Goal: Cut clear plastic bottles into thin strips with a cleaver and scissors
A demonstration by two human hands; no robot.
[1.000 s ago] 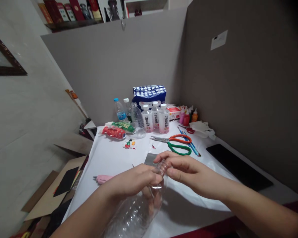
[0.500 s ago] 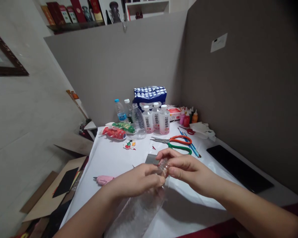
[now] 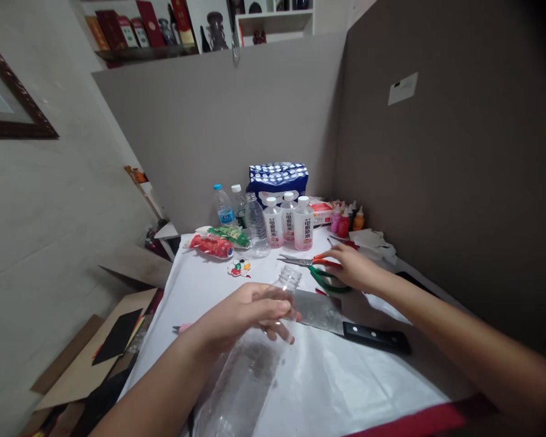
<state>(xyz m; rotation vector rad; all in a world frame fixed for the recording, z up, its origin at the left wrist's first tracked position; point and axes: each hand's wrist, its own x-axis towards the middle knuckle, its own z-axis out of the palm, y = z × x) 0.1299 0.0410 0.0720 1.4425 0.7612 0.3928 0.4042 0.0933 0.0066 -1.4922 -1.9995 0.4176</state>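
My left hand (image 3: pixel 255 312) is closed round the neck end of a clear plastic bottle (image 3: pixel 243 388). The bottle is uncapped and tilted, its mouth pointing away from me. My right hand (image 3: pixel 352 267) has its fingers on the orange handle of the scissors (image 3: pixel 321 276), which lie on the white-covered table with the green handle nearer me. Part of the orange handle is hidden under the fingers. Between my hands lies a cleaver (image 3: pixel 321 312) with a black handle, its blade partly behind the bottle.
Several bottles stand at the back, including ones with white caps (image 3: pixel 303 224), before a blue package (image 3: pixel 277 182). Red (image 3: pixel 212 246) and green (image 3: pixel 230 237) decorated bottles lie at the left, near a paint-spotted palette (image 3: pixel 239 267). Paint bottles (image 3: pixel 343 224) stand at the right, beside crumpled tissue (image 3: pixel 375 244).
My right hand has left the bottle's neck and moved away to the scissors' handle. My left hand still holds the bottle. The cleaver now shows more fully.
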